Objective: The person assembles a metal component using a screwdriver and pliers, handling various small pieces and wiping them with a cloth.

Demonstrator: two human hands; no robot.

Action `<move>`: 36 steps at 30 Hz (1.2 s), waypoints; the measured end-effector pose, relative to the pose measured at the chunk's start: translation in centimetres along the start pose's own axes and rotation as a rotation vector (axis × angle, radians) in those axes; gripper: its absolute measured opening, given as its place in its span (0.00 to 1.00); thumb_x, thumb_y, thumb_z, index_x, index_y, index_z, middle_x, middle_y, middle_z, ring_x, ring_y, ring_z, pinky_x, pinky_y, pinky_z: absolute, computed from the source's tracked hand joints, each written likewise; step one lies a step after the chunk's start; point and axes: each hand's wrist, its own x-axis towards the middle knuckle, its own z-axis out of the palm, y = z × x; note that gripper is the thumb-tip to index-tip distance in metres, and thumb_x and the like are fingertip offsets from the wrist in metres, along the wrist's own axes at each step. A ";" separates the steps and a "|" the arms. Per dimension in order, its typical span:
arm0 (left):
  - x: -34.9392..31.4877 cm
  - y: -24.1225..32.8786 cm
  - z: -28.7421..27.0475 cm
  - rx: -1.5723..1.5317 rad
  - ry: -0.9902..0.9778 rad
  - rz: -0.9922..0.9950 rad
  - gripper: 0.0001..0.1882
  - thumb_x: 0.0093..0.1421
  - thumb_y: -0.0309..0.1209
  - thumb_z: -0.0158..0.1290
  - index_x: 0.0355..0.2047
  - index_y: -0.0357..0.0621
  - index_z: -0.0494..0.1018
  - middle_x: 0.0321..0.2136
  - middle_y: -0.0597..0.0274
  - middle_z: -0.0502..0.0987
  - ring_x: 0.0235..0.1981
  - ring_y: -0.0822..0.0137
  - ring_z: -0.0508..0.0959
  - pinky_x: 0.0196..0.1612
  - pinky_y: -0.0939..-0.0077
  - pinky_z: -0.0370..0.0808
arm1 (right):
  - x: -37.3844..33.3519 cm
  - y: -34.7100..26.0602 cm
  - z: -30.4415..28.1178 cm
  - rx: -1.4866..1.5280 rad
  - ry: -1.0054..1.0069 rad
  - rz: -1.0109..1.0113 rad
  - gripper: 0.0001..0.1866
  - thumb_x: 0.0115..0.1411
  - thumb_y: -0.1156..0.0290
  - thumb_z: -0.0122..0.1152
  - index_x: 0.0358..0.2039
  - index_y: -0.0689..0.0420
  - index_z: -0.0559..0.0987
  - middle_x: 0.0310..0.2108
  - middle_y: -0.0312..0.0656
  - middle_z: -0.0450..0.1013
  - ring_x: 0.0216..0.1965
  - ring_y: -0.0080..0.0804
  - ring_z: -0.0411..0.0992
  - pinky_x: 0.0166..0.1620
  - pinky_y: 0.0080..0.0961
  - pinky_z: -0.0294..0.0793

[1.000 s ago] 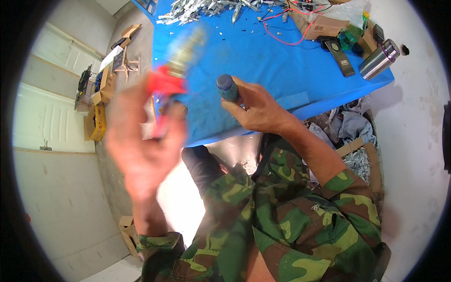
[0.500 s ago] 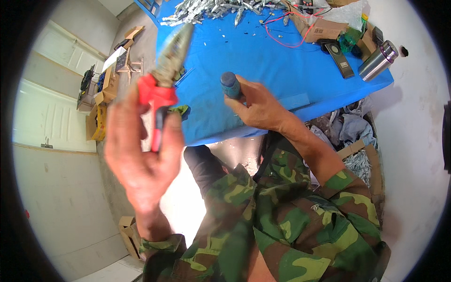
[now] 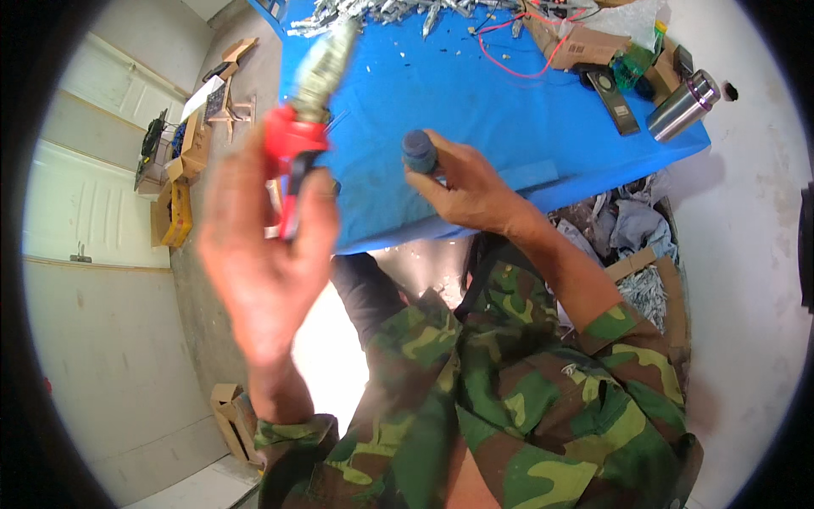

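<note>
My left hand (image 3: 259,254) is raised above the table's near left edge and closed around red-and-black-handled pliers (image 3: 295,134). Their metal jaws point up and away, smeared by motion. Right of it, over the blue-covered table, my right hand (image 3: 475,191) grips a dark blue, round-ended handle (image 3: 419,153) between thumb and fingers. Whatever lies beyond that handle is hidden by the hand, so its kind cannot be told. The two hands are apart.
A heap of small silvery metal parts (image 3: 373,15) lies at the table's far edge. Farther right are a pink-red wire (image 3: 509,69), a cardboard box (image 3: 585,47), a black flat device (image 3: 614,103) and a steel flask (image 3: 683,106). Grey cloths (image 3: 640,227) lie below the table's right side.
My left hand has shifted slightly right with the pliers, and their jaws have risen a little. My right hand keeps its hold on the blue handle, almost still.
</note>
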 end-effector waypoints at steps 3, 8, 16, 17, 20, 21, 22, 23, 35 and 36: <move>1.7 1.6 -2.1 -0.181 0.128 -0.175 0.25 0.67 0.32 0.61 0.61 0.32 0.76 0.41 0.60 0.82 0.42 0.72 0.79 0.45 0.79 0.75 | 0.8 0.7 -0.6 0.102 -0.019 0.057 0.11 0.68 0.72 0.65 0.47 0.59 0.76 0.34 0.44 0.75 0.35 0.35 0.73 0.39 0.33 0.75; 1.6 0.4 -1.8 -0.184 0.170 -0.102 0.26 0.71 0.39 0.60 0.61 0.33 0.76 0.41 0.64 0.80 0.40 0.74 0.75 0.45 0.81 0.71 | 1.0 0.4 -0.9 0.133 -0.016 0.140 0.08 0.69 0.74 0.65 0.45 0.59 0.77 0.37 0.34 0.75 0.37 0.20 0.72 0.41 0.23 0.76; -0.4 -2.1 -0.5 -0.312 -0.032 -0.276 0.27 0.71 0.38 0.62 0.62 0.31 0.75 0.48 0.61 0.80 0.48 0.72 0.77 0.56 0.77 0.72 | 0.8 0.7 -2.2 0.218 0.014 0.205 0.08 0.69 0.73 0.67 0.45 0.58 0.78 0.39 0.32 0.76 0.39 0.19 0.73 0.45 0.22 0.76; -0.5 -2.2 -0.2 -0.313 -0.016 -0.270 0.27 0.70 0.37 0.63 0.62 0.30 0.75 0.46 0.61 0.80 0.45 0.73 0.76 0.52 0.79 0.73 | 0.7 0.7 -2.2 0.236 0.011 0.196 0.08 0.69 0.74 0.67 0.46 0.58 0.78 0.39 0.33 0.76 0.40 0.19 0.73 0.46 0.23 0.76; -0.7 -2.7 0.4 -0.339 0.005 -0.289 0.29 0.67 0.35 0.66 0.61 0.28 0.75 0.42 0.60 0.80 0.40 0.75 0.77 0.45 0.81 0.75 | 0.5 0.7 -1.9 0.288 0.011 0.194 0.08 0.70 0.74 0.66 0.47 0.58 0.77 0.40 0.35 0.77 0.41 0.22 0.75 0.47 0.24 0.77; -0.8 -2.7 0.6 -0.360 -0.009 -0.314 0.28 0.66 0.35 0.66 0.61 0.28 0.75 0.42 0.60 0.80 0.40 0.75 0.77 0.45 0.81 0.76 | 0.5 0.5 -1.9 0.305 0.024 0.210 0.09 0.70 0.74 0.66 0.47 0.58 0.77 0.41 0.35 0.77 0.42 0.23 0.76 0.48 0.25 0.78; -0.9 -2.6 0.8 -0.380 -0.023 -0.340 0.28 0.66 0.34 0.66 0.61 0.28 0.75 0.42 0.60 0.80 0.40 0.75 0.78 0.45 0.81 0.76 | 0.5 0.3 -1.9 0.322 0.037 0.226 0.09 0.70 0.75 0.66 0.48 0.58 0.77 0.41 0.36 0.78 0.43 0.24 0.77 0.48 0.25 0.78; -1.1 -2.6 0.9 -0.400 -0.036 -0.365 0.28 0.66 0.34 0.66 0.60 0.28 0.75 0.42 0.60 0.80 0.39 0.75 0.78 0.45 0.81 0.76 | 0.6 0.5 -1.9 0.346 0.051 0.227 0.09 0.70 0.75 0.66 0.48 0.59 0.77 0.42 0.36 0.78 0.43 0.25 0.78 0.49 0.26 0.79; -2.5 -3.7 1.9 -0.425 -0.099 -0.379 0.26 0.70 0.36 0.64 0.61 0.32 0.76 0.41 0.65 0.80 0.40 0.76 0.75 0.46 0.82 0.73 | 0.2 0.6 -2.3 0.312 0.048 0.187 0.11 0.71 0.75 0.65 0.51 0.60 0.76 0.43 0.38 0.78 0.46 0.28 0.81 0.51 0.28 0.81; -2.6 -3.8 2.1 -0.455 -0.101 -0.389 0.25 0.70 0.36 0.64 0.61 0.32 0.76 0.41 0.65 0.80 0.40 0.76 0.75 0.46 0.82 0.73 | 0.2 0.6 -2.3 0.311 0.048 0.191 0.11 0.71 0.75 0.65 0.51 0.60 0.76 0.43 0.38 0.78 0.46 0.28 0.81 0.51 0.28 0.81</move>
